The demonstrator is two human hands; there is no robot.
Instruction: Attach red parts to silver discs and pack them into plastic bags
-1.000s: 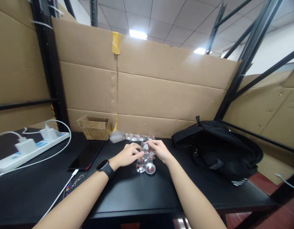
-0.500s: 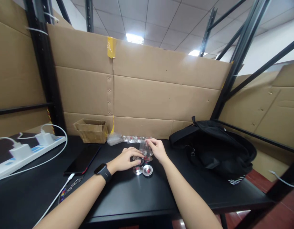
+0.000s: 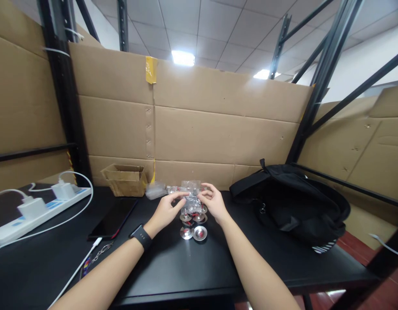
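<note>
My left hand and my right hand meet over the middle of the black table. Between their pinched fingertips they hold up a small clear plastic bag with shiny pieces inside. Just below the bag, several round silver discs with red centres lie on the table. A black watch sits on my left wrist.
A black backpack lies at the right. A dark phone, a white power strip with chargers and cables lie at the left. A small cardboard box and more clear packets stand by the cardboard wall.
Both hands have lifted from the discs on the table and now hold the clear bag up between them. My left hand rose from lying flat to a pinch.
</note>
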